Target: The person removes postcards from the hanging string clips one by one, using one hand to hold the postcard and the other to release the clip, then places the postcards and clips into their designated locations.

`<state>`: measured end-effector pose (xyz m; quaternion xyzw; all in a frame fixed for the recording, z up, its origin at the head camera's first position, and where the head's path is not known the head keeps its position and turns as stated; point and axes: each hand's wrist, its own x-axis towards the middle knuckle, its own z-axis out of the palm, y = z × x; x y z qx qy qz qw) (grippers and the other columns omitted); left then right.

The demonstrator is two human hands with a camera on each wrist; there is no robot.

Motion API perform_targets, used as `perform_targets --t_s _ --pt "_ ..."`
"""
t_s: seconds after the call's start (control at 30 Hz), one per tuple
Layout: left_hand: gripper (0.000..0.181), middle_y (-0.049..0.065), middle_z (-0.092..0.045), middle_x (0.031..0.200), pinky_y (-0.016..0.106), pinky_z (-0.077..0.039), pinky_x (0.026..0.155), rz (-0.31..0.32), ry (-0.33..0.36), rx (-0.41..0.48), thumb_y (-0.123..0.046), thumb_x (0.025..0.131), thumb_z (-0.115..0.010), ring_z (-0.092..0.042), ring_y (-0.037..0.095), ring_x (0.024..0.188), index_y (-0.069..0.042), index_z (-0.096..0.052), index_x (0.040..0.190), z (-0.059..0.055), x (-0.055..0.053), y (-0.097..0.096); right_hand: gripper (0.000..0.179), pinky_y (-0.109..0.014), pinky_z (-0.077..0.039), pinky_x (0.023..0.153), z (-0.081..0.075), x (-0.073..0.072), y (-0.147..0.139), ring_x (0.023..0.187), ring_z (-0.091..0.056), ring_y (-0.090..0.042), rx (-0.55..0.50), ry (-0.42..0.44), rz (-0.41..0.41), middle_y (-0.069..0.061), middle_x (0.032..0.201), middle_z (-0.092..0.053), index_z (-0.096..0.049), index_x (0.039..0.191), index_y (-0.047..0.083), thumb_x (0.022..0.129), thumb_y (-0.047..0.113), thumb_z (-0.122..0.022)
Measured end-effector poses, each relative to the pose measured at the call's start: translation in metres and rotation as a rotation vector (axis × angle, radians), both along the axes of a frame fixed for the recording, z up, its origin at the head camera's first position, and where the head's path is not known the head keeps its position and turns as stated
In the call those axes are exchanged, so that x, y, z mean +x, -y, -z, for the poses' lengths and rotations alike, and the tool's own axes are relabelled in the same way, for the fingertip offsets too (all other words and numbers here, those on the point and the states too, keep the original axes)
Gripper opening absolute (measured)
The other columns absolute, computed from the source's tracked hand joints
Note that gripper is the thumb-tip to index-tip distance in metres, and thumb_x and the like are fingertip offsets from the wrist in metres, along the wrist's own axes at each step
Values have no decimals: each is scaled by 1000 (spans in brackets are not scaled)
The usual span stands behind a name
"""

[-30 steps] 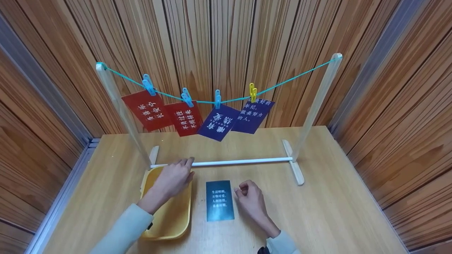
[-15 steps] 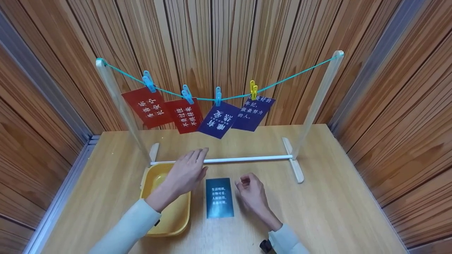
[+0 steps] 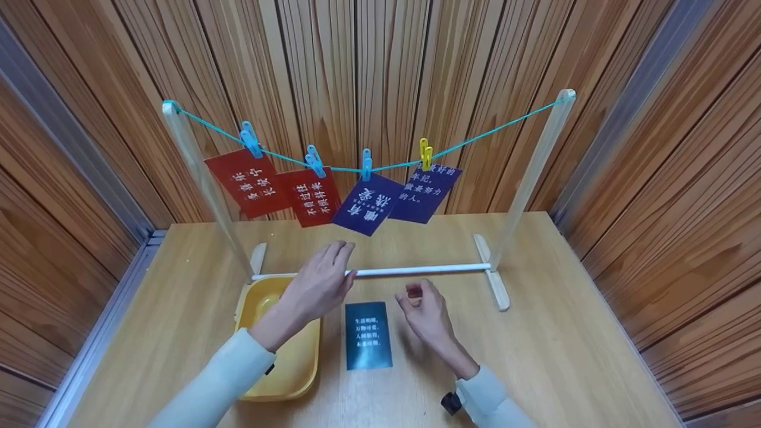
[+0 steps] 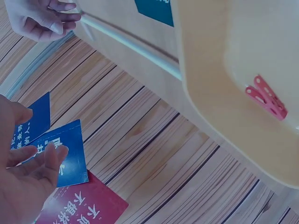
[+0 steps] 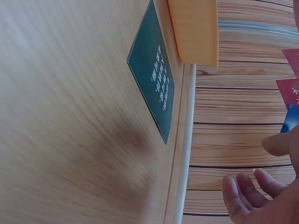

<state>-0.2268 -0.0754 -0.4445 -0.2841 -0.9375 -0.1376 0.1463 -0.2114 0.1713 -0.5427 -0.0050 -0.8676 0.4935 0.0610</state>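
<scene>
My left hand [image 3: 321, 282] hovers above the far right rim of the yellow tub [image 3: 310, 371], its fingers relaxed with nothing between them. My right hand [image 3: 425, 312], fingers loosely bent and holding nothing, is raised just right of a dark green card [image 3: 368, 336] with white writing that lies on the table. Inside the tub, the left wrist view shows a pink clothespin [image 4: 267, 99]. On the teal cord [image 3: 493, 132] hang two red cards [image 3: 247, 184] and two blue cards [image 3: 367, 205], held by blue clothespins [image 3: 367, 164] and a yellow clothespin [image 3: 425, 154].
Two wooden posts [image 3: 529, 184] carry the cord, joined low down by a white bar [image 3: 422, 270]. Feet [image 3: 498, 290] under the posts stand on the wooden table [image 3: 565, 345]. Wood-panelled walls [image 3: 392, 71] close in the back and both sides.
My left hand has moved right and away from me, from above the tub towards the white bar. My right hand has risen slightly beside the green card. The hung cards stay as they were.
</scene>
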Motion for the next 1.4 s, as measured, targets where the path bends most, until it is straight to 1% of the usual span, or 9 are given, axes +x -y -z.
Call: perform_targets --t_s 0.13,0.33,0.5,0.6,0.7,0.83,0.97,1.2,1.4 --pt "58 13 -61 149 47 -55 112 4 -40 -2 -35 102 -69 -62 31 134 -9 -52 151 -4 -1 -3 29 -42 -62 94 -4 -2 -4 107 -68 -24 4 -25 12 -15 122 -67 -62 125 9 101 22 -72" --pt "61 13 -63 148 47 -55 112 37 -173 -80 -39 100 -71 -64 31 133 -7 -55 149 -15 -5 -8 29 -43 -61 97 -11 -6 -10 109 -68 -24 -13 -35 27 -15 122 -66 -60 124 11 100 21 -73" --pt "61 13 -66 145 49 -55 111 68 -259 -81 -41 99 -72 -66 31 131 -7 -57 147 -25 -11 -14 32 -42 -62 96 -15 -9 -14 108 -69 -24 -59 -77 32 -17 122 -67 -59 124 9 99 20 -74" --pt "58 13 -68 141 49 -56 111 81 -277 -77 -43 99 -71 -67 31 128 -6 -60 144 -28 -14 -19 33 -39 -63 94 -18 -9 -19 107 -70 -26 -76 -114 34 -17 119 -68 -59 125 5 98 17 -75" --pt "57 13 -69 140 49 -56 110 93 -285 -70 -44 100 -69 -68 30 126 -6 -62 143 -28 -15 -23 34 -36 -63 92 -21 -9 -24 107 -71 -26 -79 -124 42 -17 119 -68 -60 125 3 98 18 -75" --pt "55 12 -70 138 47 -57 109 94 -326 -46 -43 100 -70 -68 29 124 -7 -63 141 -28 -17 -26 35 -34 -63 92 -28 -10 -30 107 -71 -24 -76 -93 49 -14 121 -68 -59 127 6 100 22 -74" --pt "53 11 -72 136 46 -57 108 83 -375 -13 -41 98 -72 -67 30 122 -7 -66 138 -32 -19 -24 36 -36 -62 94 -36 -13 -31 110 -70 -23 -73 -79 41 -12 123 -67 -59 129 7 100 22 -73" --pt "51 14 -71 136 46 -58 108 60 -397 52 -39 98 -73 -68 32 122 -5 -66 136 -52 -25 -21 35 -41 -61 97 -45 -19 -32 112 -69 -25 -81 -97 18 -13 124 -67 -59 129 5 101 21 -72" --pt "50 17 -69 137 49 -56 111 77 -408 67 -36 100 -71 -64 34 126 -2 -65 137 -64 -27 -23 36 -43 -60 100 -52 -22 -27 114 -69 -25 -63 -85 20 -11 125 -67 -58 131 8 101 23 -72"
